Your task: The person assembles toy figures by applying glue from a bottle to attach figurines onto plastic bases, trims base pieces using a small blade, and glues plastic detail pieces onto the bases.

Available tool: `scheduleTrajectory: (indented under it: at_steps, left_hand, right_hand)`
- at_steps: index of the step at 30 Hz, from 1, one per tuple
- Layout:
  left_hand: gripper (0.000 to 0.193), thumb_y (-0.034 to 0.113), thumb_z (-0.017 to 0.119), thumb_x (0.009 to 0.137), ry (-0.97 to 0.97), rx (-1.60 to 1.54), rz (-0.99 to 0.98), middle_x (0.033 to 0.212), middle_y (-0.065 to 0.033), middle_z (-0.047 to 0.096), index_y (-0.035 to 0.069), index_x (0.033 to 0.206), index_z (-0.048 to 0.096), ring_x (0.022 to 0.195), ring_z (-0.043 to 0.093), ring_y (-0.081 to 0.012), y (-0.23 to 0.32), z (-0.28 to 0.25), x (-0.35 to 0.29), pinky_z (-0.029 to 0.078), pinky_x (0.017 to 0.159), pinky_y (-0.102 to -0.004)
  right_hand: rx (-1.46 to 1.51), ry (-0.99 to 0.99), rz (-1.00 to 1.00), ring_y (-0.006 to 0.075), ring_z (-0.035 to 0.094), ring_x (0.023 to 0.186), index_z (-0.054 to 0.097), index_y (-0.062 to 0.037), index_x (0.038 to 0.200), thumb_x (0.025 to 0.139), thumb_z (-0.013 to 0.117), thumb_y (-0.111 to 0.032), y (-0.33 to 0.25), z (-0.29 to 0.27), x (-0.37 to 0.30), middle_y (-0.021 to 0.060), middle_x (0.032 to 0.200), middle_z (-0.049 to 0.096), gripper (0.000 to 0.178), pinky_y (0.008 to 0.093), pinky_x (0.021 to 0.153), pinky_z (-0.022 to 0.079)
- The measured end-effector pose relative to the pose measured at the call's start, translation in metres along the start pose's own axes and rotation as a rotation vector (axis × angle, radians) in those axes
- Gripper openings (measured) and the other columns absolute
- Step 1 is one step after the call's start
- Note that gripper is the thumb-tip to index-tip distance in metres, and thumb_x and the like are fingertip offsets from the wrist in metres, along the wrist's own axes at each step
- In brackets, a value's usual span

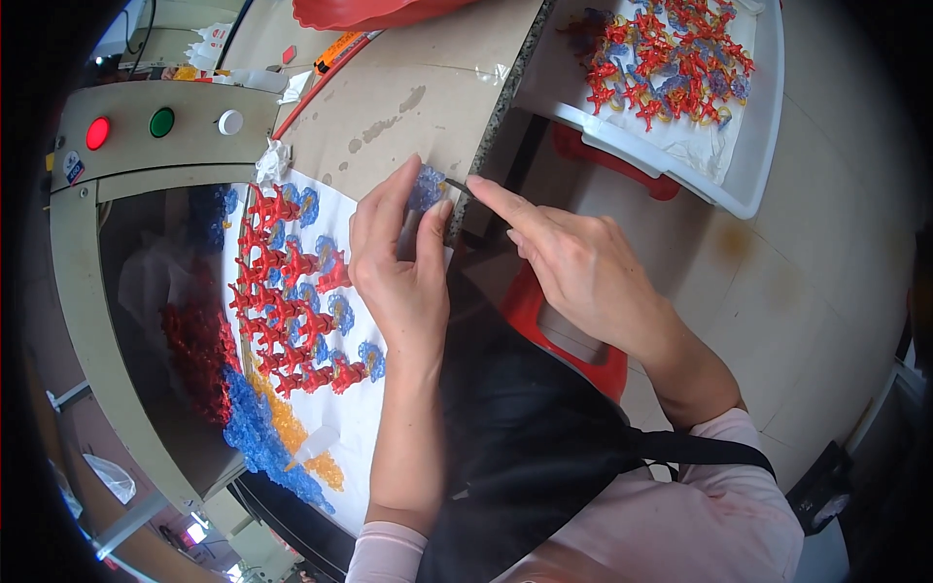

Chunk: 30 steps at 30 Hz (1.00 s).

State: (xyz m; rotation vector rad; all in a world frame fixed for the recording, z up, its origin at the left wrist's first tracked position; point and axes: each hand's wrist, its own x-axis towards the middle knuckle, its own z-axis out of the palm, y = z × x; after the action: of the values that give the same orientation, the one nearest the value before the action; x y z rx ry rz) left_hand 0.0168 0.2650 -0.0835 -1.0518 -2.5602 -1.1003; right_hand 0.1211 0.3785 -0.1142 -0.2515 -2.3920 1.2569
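Note:
Between the thumb and fingers of my left hand [400, 262] is a small, clear blue piece [426, 188] with a bit of yellow at its edge. My right hand [573, 257] comes in from the right, its index finger stretched toward that piece. Something thin and dark shows at this fingertip, too small to name, with the other fingers curled. Left of my left hand, rows of red branching pieces [282, 321] and blue ruffled pieces [340, 313] lie on a white sheet [362, 428].
Heaps of blue bits [258, 442] and orange bits [287, 418] lie lower left. A machine panel [180, 121] bears round buttons. At the upper right, a white tray [758, 170] holds many red and blue pieces. A red bowl [374, 12] and red stool [607, 369] are nearby.

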Motion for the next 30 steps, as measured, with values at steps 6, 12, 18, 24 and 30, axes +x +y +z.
scheduleTrajectory:
  at_steps: [6, 12, 18, 24, 30]
  left_hand:
    - [0.036, -0.002, 0.064, 0.072, -0.002, -0.004, -0.009, 0.1, -0.0128, 0.059, 0.003, 0.108, 0.06, 0.091, 0.058, -0.0231, 0.001, -0.001, 0.0, 0.048, 0.075, -0.0305]
    - [0.036, -0.002, 0.064, 0.072, -0.001, -0.015, -0.015, 0.1, -0.0127, 0.059, 0.003, 0.108, 0.059, 0.091, 0.058, -0.0224, 0.001, 0.001, -0.001, 0.048, 0.075, -0.0301]
    - [0.036, -0.002, 0.063, 0.072, -0.006, -0.001, -0.011, 0.1, -0.0124, 0.059, 0.003, 0.108, 0.059, 0.09, 0.058, -0.0223, 0.002, 0.0, 0.0, 0.048, 0.076, -0.0299]
    - [0.036, -0.002, 0.063, 0.072, -0.01, 0.016, -0.008, 0.099, -0.0119, 0.06, 0.004, 0.108, 0.059, 0.09, 0.058, -0.0219, 0.001, -0.001, 0.001, 0.047, 0.075, -0.0295]
    - [0.036, -0.003, 0.063, 0.072, -0.014, 0.0, -0.011, 0.098, -0.0116, 0.06, 0.004, 0.108, 0.059, 0.089, 0.058, -0.0211, 0.0, -0.002, 0.0, 0.047, 0.075, -0.0291]
  right_hand:
    - [-0.015, 0.012, -0.048, 0.0291, 0.057, 0.054, 0.044, -0.0049, 0.124, 0.066, 0.056, 0.003, 0.005, 0.002, -0.001, 0.0123, 0.064, 0.055, 0.06, 0.0379, 0.049, 0.047]
    - [-0.011, 0.028, -0.046, 0.0283, 0.058, 0.054, 0.044, -0.0059, 0.125, 0.066, 0.058, 0.003, 0.007, 0.006, -0.003, 0.0115, 0.065, 0.055, 0.062, 0.0376, 0.049, 0.047]
    - [-0.035, -0.001, -0.052, 0.0277, 0.058, 0.054, 0.044, -0.0067, 0.125, 0.067, 0.058, 0.001, 0.006, 0.001, -0.001, 0.011, 0.064, 0.055, 0.061, 0.0368, 0.049, 0.047]
    - [-0.168, -0.106, -0.07, 0.0278, 0.058, 0.054, 0.045, -0.0069, 0.125, 0.069, 0.058, -0.001, -0.001, -0.015, 0.006, 0.0117, 0.064, 0.056, 0.058, 0.0364, 0.049, 0.048]
    - [-0.061, -0.123, -0.105, 0.0277, 0.056, 0.054, 0.045, -0.0109, 0.126, 0.074, 0.05, 0.006, 0.013, -0.017, 0.011, 0.014, 0.067, 0.056, 0.055, 0.0358, 0.048, 0.045]
